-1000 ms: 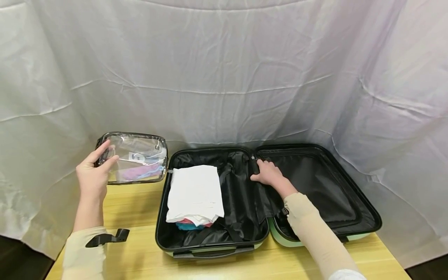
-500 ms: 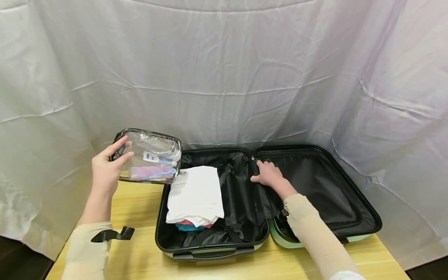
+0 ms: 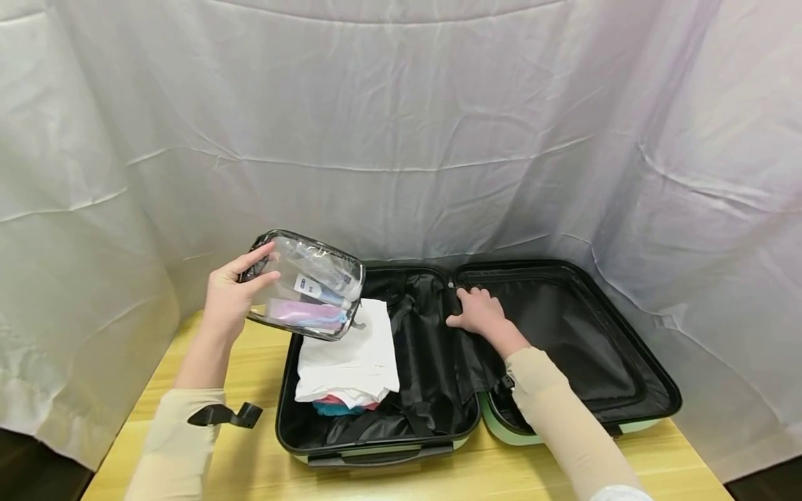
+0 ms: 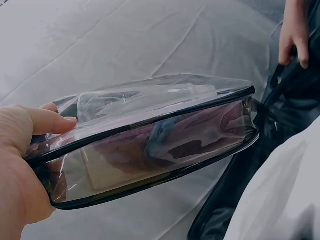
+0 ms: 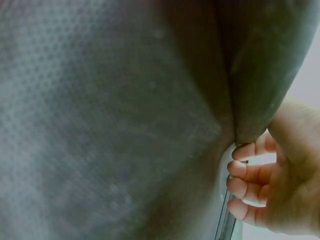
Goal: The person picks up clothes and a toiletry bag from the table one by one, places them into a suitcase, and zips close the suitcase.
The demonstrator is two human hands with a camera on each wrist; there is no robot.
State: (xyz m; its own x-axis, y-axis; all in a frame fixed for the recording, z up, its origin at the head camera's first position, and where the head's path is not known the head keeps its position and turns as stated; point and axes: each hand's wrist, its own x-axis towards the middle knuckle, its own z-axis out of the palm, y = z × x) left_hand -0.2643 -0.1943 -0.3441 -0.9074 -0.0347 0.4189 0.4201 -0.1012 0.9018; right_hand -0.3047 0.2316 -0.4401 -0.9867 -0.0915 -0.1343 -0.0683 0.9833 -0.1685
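Observation:
My left hand (image 3: 233, 299) grips the left end of a clear toiletry pouch (image 3: 307, 296) with black trim, thumb on its face. The pouch hangs tilted over the back left corner of an open mint-green suitcase (image 3: 376, 456), above a folded white cloth (image 3: 351, 358) lying on pink and blue clothes. In the left wrist view the pouch (image 4: 150, 140) fills the frame, my left hand (image 4: 22, 160) at its end. My right hand (image 3: 477, 313) rests at the suitcase's middle hinge, fingers curled on the black lining (image 5: 125, 120); the right wrist view shows that hand (image 5: 270, 190) gripping the lining's edge.
The suitcase lies open flat on a wooden table (image 3: 250, 459); its right half (image 3: 576, 334) holds only black lining. A white sheet (image 3: 401, 125) hangs behind and at both sides. A black strap (image 3: 227, 415) sticks out from my left sleeve.
My left hand has carried the pouch to the right, from beside the suitcase to over its left half, tilting it. The right hand has stayed at the hinge.

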